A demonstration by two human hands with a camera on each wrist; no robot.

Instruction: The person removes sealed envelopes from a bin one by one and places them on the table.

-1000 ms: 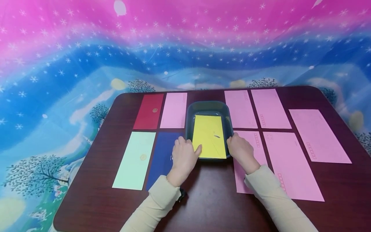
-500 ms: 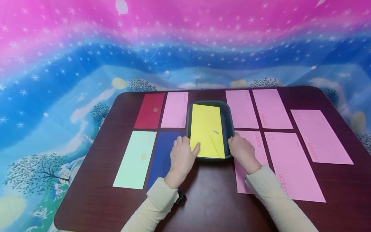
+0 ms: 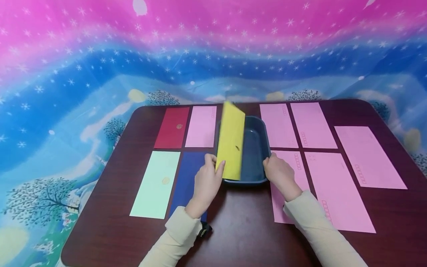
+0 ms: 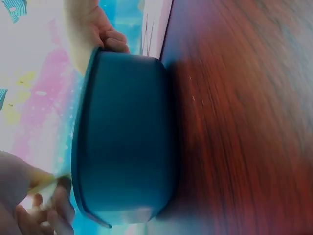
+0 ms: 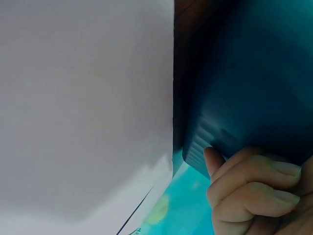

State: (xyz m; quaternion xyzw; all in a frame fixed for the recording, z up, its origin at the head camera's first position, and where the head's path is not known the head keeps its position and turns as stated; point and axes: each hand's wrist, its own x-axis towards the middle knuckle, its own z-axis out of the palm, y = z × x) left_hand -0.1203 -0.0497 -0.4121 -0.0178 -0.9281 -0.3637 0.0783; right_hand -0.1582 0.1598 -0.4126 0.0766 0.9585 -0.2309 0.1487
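Note:
A yellow envelope (image 3: 231,142) is tilted up over the left side of a dark blue-green plastic bin (image 3: 255,148). My left hand (image 3: 207,181) pinches its lower left edge between thumb and fingers. At the bin's right rim, my right hand (image 3: 280,174) grips with curled fingers, which the right wrist view shows against the outer wall (image 5: 254,88). Seen from the left wrist, the bin's side (image 4: 124,132) stands on the wooden table, with the left hand (image 4: 39,205) by its rim. The bare bin floor shows right of the envelope.
Left of the bin lie a red envelope (image 3: 171,128), a pink one (image 3: 201,127), a mint one (image 3: 155,183) and a blue one (image 3: 186,181). Several pink envelopes (image 3: 338,189) lie on the right. A patterned cloth (image 3: 213,55) hangs behind the table (image 3: 240,230).
The yellow envelope has risen out of the bin and turned up on its left edge, held by my left hand, which has shifted slightly left. My right hand stays on the rim.

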